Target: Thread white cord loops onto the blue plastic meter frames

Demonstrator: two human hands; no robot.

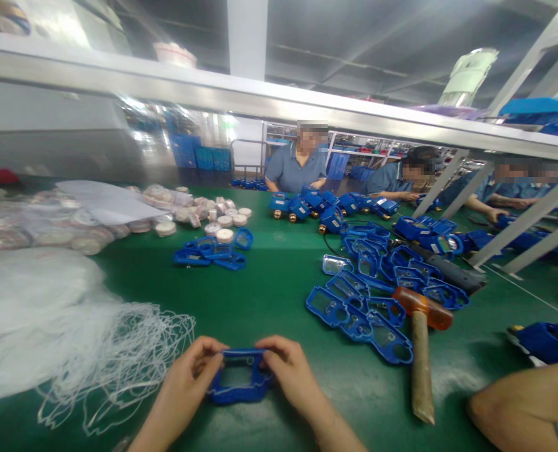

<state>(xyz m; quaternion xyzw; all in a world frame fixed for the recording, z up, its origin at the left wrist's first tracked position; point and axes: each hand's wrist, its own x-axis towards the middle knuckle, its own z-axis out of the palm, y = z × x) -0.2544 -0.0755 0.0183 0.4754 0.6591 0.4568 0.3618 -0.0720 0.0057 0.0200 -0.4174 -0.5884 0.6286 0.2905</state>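
Between my two hands is a blue frame-shaped housing cover (239, 395) with a large rectangular opening, held just over the green table near its front edge. My left hand (194, 370) pinches its upper left corner between thumb and fingers. At the upper right corner, my right hand (288, 364) grips it the same way. A thin white line, perhaps a cord or gasket, runs along parts of the cover's rim. To the left of my left hand lies a tangle of thin white cords (132, 351).
Right of my hands lie several loose blue covers (390, 339) and a mallet (421, 364). A smaller pile of blue covers (213, 252) and white round rolls (225, 235) sit farther back. Co-workers (295, 163) sit beyond the blue units. Someone's arm (528, 402) reaches in at right.
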